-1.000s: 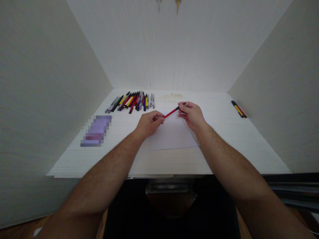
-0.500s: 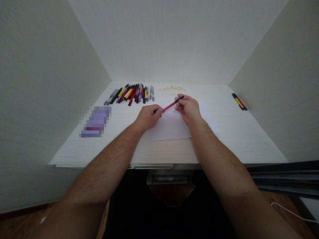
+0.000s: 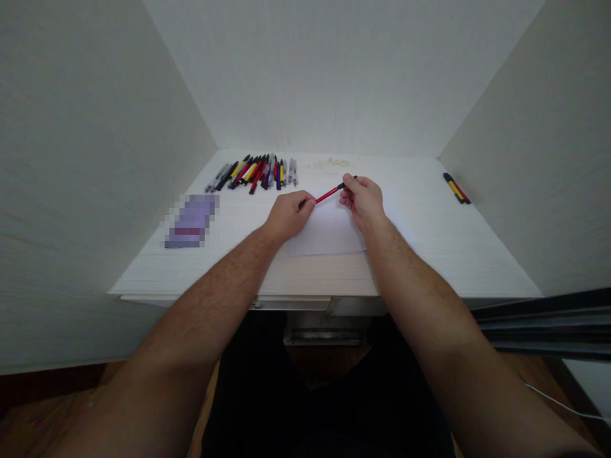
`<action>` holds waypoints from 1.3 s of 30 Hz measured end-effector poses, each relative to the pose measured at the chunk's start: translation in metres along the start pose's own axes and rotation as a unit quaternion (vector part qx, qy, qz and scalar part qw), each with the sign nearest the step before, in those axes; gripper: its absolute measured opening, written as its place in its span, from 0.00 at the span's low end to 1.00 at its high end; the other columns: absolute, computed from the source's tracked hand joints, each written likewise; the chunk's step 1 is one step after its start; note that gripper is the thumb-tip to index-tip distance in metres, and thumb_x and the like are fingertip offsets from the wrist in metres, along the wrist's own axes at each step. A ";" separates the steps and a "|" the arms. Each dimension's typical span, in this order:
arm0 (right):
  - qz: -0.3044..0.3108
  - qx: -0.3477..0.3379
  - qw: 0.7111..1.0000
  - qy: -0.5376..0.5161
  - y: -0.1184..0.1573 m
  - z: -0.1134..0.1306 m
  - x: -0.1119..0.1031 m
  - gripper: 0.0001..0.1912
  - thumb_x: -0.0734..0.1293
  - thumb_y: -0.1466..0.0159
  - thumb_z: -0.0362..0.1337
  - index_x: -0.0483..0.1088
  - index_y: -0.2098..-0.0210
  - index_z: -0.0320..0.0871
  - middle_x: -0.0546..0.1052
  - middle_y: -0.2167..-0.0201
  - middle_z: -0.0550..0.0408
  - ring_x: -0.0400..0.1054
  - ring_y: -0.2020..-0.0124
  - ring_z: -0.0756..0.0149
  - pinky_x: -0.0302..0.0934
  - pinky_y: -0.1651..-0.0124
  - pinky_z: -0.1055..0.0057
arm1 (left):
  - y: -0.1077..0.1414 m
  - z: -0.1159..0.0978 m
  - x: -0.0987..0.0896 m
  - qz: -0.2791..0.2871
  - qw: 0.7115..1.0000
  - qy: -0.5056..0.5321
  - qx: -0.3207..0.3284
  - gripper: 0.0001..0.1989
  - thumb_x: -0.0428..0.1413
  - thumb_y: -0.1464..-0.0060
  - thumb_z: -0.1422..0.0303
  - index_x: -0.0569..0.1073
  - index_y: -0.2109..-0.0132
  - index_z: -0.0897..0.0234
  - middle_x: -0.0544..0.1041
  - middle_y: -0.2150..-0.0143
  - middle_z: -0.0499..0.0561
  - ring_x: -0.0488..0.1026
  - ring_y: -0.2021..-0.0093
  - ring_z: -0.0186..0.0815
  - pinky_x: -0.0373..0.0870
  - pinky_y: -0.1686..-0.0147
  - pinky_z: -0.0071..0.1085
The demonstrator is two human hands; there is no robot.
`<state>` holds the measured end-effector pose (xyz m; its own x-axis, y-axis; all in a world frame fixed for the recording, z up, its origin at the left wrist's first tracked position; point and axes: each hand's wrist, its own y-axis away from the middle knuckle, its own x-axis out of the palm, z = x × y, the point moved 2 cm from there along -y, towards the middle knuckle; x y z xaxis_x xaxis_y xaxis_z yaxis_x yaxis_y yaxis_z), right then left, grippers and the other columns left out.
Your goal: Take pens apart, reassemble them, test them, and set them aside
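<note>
Pen with slim red barrel and black end (image 3: 326, 195) spans both hands, above a white paper sheet (image 3: 329, 238) on the white, faintly grained bench (image 3: 477, 254). Fingers of the left hand (image 3: 289, 214) are clamped on the red end; those of the right hand (image 3: 365, 198) pinch the black end. Good handling, in judgement, calls for a steady left grip, right-hand effort kept along the barrel's line, and no sideways load where red meets black.
</note>
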<state>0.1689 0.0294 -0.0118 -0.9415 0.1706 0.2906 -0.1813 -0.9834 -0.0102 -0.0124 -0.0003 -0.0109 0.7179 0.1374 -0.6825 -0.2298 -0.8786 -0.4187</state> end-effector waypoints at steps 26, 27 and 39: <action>0.085 0.015 0.995 -0.044 0.005 0.010 0.005 0.11 0.67 0.47 0.30 0.71 0.63 0.44 0.78 0.63 0.58 0.66 0.74 0.77 0.58 0.77 0.80 | -0.001 0.008 -0.004 -0.012 1.000 0.025 -0.012 0.11 0.53 0.45 0.63 0.77 0.66 0.64 0.75 0.72 0.48 0.67 0.72 0.31 0.62 0.71 0.28; 0.087 0.015 0.995 -0.051 0.005 0.010 0.005 0.12 0.68 0.47 0.31 0.71 0.62 0.45 0.78 0.63 0.57 0.66 0.74 0.77 0.58 0.78 0.80 | -0.001 0.009 -0.005 -0.010 1.000 0.027 -0.011 0.11 0.52 0.45 0.63 0.77 0.65 0.64 0.75 0.72 0.48 0.67 0.72 0.31 0.62 0.71 0.28; 0.073 0.012 0.997 -0.016 0.004 0.001 0.006 0.12 0.74 0.51 0.34 0.71 0.67 0.42 0.73 0.75 0.60 0.66 0.76 0.76 0.61 0.77 0.80 | -0.001 0.011 -0.006 0.005 1.000 0.018 -0.017 0.10 0.53 0.46 0.63 0.76 0.65 0.63 0.76 0.70 0.49 0.68 0.71 0.32 0.63 0.70 0.28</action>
<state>0.1623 0.0261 -0.0094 -0.9477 0.0248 0.3181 -0.0364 -0.9989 -0.0308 -0.0234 0.0048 -0.0128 0.7389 0.1131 -0.6643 -0.2150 -0.8947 -0.3914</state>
